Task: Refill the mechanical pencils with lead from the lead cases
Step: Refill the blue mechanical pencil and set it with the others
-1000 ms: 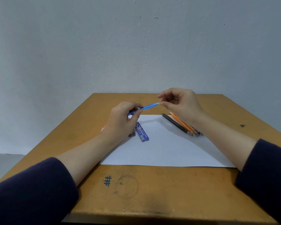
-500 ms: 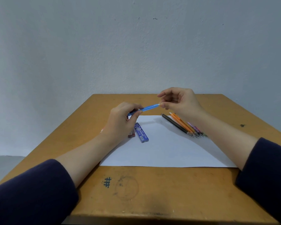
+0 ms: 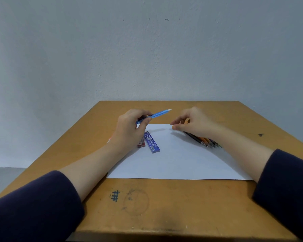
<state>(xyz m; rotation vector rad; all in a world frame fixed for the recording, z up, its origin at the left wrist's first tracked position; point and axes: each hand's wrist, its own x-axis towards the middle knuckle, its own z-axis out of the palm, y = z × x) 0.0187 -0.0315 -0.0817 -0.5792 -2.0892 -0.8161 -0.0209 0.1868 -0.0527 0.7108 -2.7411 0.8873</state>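
Right hand [image 3: 194, 123] is off the end of the blue pencil [image 3: 157, 114] and now sits low over the paper [image 3: 173, 158].
Left hand [image 3: 129, 130] grips the blue pencil above the desk [image 3: 164, 206]; right fingers [image 3: 177, 127] loosely curled, cannot tell if they pinch anything.

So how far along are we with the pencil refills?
Early days: nothing looks finished. In hand: the left hand grips the blue pencil; the right hand hovers above the paper, and I can't tell whether it holds anything. Left: the blue lead case and red lead case lie there, and the other pencils wait.
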